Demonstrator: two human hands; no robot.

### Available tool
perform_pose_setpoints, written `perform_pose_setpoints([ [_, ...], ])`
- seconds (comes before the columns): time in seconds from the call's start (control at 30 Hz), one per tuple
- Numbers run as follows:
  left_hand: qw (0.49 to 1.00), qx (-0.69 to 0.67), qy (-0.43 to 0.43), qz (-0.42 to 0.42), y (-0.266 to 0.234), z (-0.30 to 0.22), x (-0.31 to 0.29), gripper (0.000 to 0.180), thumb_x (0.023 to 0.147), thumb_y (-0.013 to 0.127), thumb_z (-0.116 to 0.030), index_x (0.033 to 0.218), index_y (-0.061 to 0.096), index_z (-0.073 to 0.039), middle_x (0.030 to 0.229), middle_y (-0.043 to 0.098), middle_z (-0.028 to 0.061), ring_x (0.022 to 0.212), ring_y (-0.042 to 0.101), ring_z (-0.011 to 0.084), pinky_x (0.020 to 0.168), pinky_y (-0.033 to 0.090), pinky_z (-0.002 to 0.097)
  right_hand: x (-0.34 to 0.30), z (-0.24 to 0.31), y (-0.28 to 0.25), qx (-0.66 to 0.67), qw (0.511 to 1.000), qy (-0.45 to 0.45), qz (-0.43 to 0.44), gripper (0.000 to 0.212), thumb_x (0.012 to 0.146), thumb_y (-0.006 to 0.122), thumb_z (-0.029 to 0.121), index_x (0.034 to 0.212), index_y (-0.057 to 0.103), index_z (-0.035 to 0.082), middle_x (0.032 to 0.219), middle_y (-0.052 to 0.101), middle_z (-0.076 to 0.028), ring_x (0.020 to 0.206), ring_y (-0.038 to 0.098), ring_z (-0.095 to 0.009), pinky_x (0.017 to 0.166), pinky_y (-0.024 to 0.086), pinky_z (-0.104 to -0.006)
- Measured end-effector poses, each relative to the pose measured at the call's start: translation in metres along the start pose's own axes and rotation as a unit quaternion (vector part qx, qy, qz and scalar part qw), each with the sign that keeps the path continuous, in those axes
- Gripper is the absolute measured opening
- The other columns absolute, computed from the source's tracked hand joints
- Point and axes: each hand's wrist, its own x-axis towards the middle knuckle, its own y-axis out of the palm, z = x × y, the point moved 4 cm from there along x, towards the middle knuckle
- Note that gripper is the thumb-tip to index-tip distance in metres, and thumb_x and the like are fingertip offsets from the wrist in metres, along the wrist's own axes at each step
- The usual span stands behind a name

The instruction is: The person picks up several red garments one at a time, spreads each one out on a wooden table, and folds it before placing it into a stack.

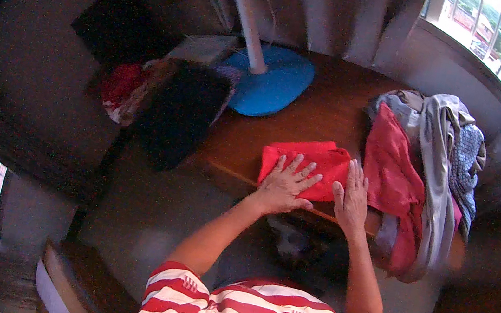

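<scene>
A bright red folded cloth (332, 155) lies near the front edge of the brown wooden table (335, 98). My left hand (286, 187) rests flat on its left part, fingers spread. Along the cloth's right edge lies my right hand (353, 200), fingers stretched out and the thumb apart. Neither hand grips anything. Just right of my right hand, a darker red garment (390, 166) hangs over the table's front edge, part of a loose heap with a grey garment (438, 164) and a bluish patterned one (469, 158).
A blue round stand base (277, 83) with a white pole (248, 25) stands toward the back. Left of it are a black cloth (183, 109) and a red and white one (122, 90). Curtains hang behind the table, beside a barred window (480, 28).
</scene>
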Motion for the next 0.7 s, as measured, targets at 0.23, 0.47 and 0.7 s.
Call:
perform_pose_setpoints([
  [0.23, 0.996, 0.041, 0.030, 0.076, -0.019, -0.011, 0.001, 0.062, 0.079, 0.058, -0.031, 0.130, 0.038, -0.003, 0.135, 0.037, 0.0214, 0.120, 0.038, 0.0446, 0.094, 0.036, 0.0549, -0.004, -0.011, -0.007, 0.165, 0.980, 0.052, -0.096, 0.049, 0.092, 0.045, 0.028, 0.127, 0.038, -0.006, 0.124, 0.048, -0.024, 0.117, 0.045, -0.037, 0.102, 0.030, -0.0431],
  [0.47, 0.988, 0.131, -0.004, 0.085, -0.014, -0.017, 0.008, 0.064, 0.072, 0.059, -0.010, 0.132, 0.036, -0.003, 0.130, 0.044, 0.0218, 0.113, 0.047, 0.0427, 0.088, 0.043, 0.0492, -0.006, -0.012, -0.014, 0.151, 0.977, 0.039, -0.149, 0.041, 0.093, 0.047, 0.020, 0.123, 0.044, -0.007, 0.116, 0.055, -0.021, 0.108, 0.054, -0.030, 0.092, 0.040, -0.0337],
  [0.7, 0.986, -0.045, -0.162, 0.013, -0.033, 0.005, 0.020, 0.038, 0.079, 0.057, -0.013, 0.116, 0.054, -0.004, 0.100, 0.064, 0.0126, 0.080, 0.063, 0.0266, 0.068, 0.053, 0.0320, -0.008, -0.026, -0.005, 0.263, 0.947, 0.097, -0.157, 0.040, 0.092, 0.048, 0.022, 0.122, 0.047, -0.006, 0.117, 0.055, -0.021, 0.111, 0.052, -0.030, 0.097, 0.037, -0.0360],
])
